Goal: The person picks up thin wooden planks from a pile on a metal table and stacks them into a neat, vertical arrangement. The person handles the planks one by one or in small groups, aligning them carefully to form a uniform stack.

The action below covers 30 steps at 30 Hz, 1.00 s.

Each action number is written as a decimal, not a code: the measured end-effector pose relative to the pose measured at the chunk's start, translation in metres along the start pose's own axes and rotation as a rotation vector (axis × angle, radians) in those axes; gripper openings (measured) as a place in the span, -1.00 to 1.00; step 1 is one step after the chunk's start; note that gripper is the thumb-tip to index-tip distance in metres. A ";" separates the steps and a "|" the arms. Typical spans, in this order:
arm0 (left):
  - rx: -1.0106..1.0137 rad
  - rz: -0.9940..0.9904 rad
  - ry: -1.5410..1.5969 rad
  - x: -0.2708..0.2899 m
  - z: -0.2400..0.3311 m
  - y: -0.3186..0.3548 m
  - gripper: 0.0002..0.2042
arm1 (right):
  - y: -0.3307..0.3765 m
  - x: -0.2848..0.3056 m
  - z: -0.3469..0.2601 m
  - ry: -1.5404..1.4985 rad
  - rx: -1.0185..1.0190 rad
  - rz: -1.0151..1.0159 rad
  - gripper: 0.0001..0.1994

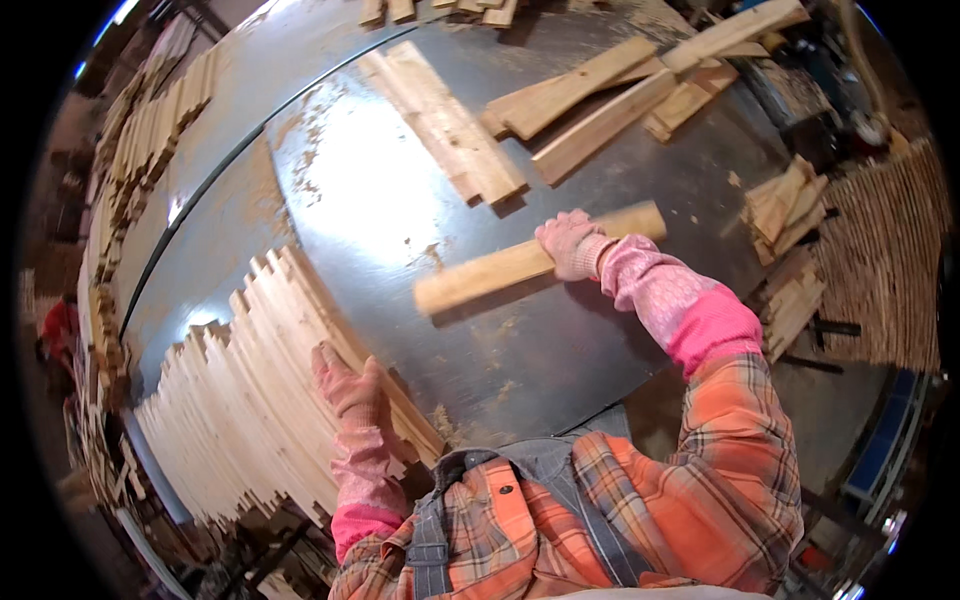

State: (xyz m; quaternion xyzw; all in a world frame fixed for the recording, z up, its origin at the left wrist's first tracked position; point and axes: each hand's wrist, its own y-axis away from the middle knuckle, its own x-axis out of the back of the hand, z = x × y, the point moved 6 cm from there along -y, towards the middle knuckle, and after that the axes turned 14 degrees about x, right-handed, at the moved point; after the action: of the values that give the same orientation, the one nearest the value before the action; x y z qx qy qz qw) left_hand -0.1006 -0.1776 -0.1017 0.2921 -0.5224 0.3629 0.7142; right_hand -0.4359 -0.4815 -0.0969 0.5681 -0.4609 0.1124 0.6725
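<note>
At the far left, rough-sawn strips of wood (pixel 180 100) stand bunched side by side, their ends uneven, with a person in red (pixel 60 325) partly visible beyond them. A dark, narrow seam (pixel 225 165) curves across the smooth grey metal tabletop (pixel 560 365), which is dusted in patches with tan sawdust. Near the lower left lies a tight row of pale, slender boards (pixel 235 405), straight-grained, their staggered ends making a jagged outline. The left hand (pixel 348 390), in a pinkish knitted glove, rests at the right side of this row with fingers extended and thumb apart, grasping nothing. Farther up the table, two flat boards (pixel 445 125) lie side by side, their ends offset and the wood streaked cream and brown. Next comes a long, straight-edged yellowish plank (pixel 480 280), slanting across the middle of the tabletop and slightly blurred; the right hand (pixel 572 246), gloved likewise, grips it from above, fingers curled over it. Beyond, a loose pile of thicker boards (pixel 590 90) lies crisscrossed, smooth-faced and square-edged. At the right, short split-looking wood pieces (pixel 787 205) sit beside a broad brown stack (pixel 880 250) with a finely ridged face.
</note>
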 end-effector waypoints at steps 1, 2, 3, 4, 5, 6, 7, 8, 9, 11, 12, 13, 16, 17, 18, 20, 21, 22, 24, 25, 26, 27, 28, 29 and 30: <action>0.000 0.011 -0.037 -0.001 -0.001 -0.001 -0.12 | -0.006 0.009 -0.019 -0.151 0.044 0.041 -0.40; -0.002 0.016 -0.008 0.000 -0.002 -0.002 -0.12 | -0.016 0.021 -0.040 -0.319 0.121 0.104 -0.38; -0.012 0.011 0.006 0.000 -0.002 -0.003 -0.12 | -0.031 0.030 -0.058 -0.440 0.104 0.111 -0.37; -0.053 0.014 0.037 0.001 -0.001 -0.003 -0.12 | -0.048 0.041 -0.081 -0.595 0.167 0.173 -0.35; -0.005 0.013 0.048 0.001 -0.003 -0.004 -0.12 | -0.066 0.046 -0.101 -0.737 0.119 0.152 -0.35; -0.028 0.045 0.098 0.005 -0.002 -0.004 -0.11 | -0.084 0.054 -0.126 -0.905 0.136 0.191 -0.35; -0.042 0.051 0.158 0.007 0.001 -0.002 -0.10 | -0.103 0.062 -0.157 -0.883 0.164 0.178 -0.39; -0.080 0.066 0.212 0.010 0.005 0.001 -0.09 | -0.118 0.071 -0.188 -0.873 0.194 0.190 -0.41; -0.152 0.079 0.191 0.011 0.012 0.005 -0.08 | -0.127 0.079 -0.221 -0.846 0.289 0.178 -0.43; -0.063 -0.025 -0.011 0.002 0.015 0.010 -0.08 | -0.130 0.092 -0.257 -0.784 0.399 0.125 -0.42; -0.026 -0.081 -0.132 -0.002 0.019 0.013 -0.08 | -0.126 0.095 -0.265 -0.745 0.436 0.046 -0.42; -0.024 -0.059 -0.121 0.000 0.024 0.014 -0.11 | -0.123 0.107 -0.249 -0.696 0.417 0.162 -0.45; -0.083 -0.041 0.115 0.011 0.040 0.014 -0.12 | -0.112 0.133 -0.132 -0.569 -0.027 0.544 -0.41; -0.097 -0.052 0.136 0.013 0.046 0.013 -0.12 | -0.107 0.135 -0.079 -0.503 -0.234 0.618 -0.37; -0.113 -0.025 0.164 0.019 0.045 0.014 -0.12 | -0.107 0.135 -0.038 -0.460 -0.370 0.693 -0.32; 0.052 -0.093 0.076 0.021 0.034 0.013 -0.15 | -0.110 0.121 0.016 -0.320 -0.560 0.651 -0.20; 0.069 -0.097 0.024 0.025 0.036 0.014 -0.16 | -0.117 0.111 0.035 -0.364 -0.512 0.602 -0.11; 0.082 -0.100 0.039 0.026 0.032 0.015 -0.16 | -0.121 0.097 0.048 -0.392 -0.544 0.484 -0.02; 0.032 -0.037 0.106 0.032 0.032 0.020 -0.17 | -0.130 0.094 0.053 -0.367 -0.361 0.551 0.01; 0.017 -0.040 0.121 0.032 0.031 0.020 -0.18 | -0.133 0.094 0.050 -0.363 -0.279 0.604 0.03; 0.082 -0.076 0.090 0.028 0.027 0.023 -0.18 | -0.135 0.082 0.048 -0.387 -0.270 0.456 0.02; 0.080 -0.083 0.095 0.027 0.026 0.022 -0.18 | -0.138 0.076 0.045 -0.394 -0.289 0.386 0.01; 0.061 -0.083 0.120 0.024 0.028 0.022 -0.19 | -0.136 0.072 0.050 -0.368 -0.375 0.339 0.00; 0.042 -0.069 0.067 0.022 0.029 0.021 -0.19 | -0.136 0.069 0.049 -0.381 -0.415 0.310 -0.02; 0.089 -0.094 0.036 0.018 0.027 0.021 -0.18 | -0.139 0.071 0.049 -0.357 -0.348 0.323 0.00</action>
State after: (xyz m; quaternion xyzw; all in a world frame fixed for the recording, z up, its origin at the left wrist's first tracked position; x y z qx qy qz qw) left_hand -0.1286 -0.1837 -0.0762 0.3409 -0.4786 0.3571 0.7261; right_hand -0.3268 -0.5964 -0.1392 0.3742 -0.6687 0.0355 0.6415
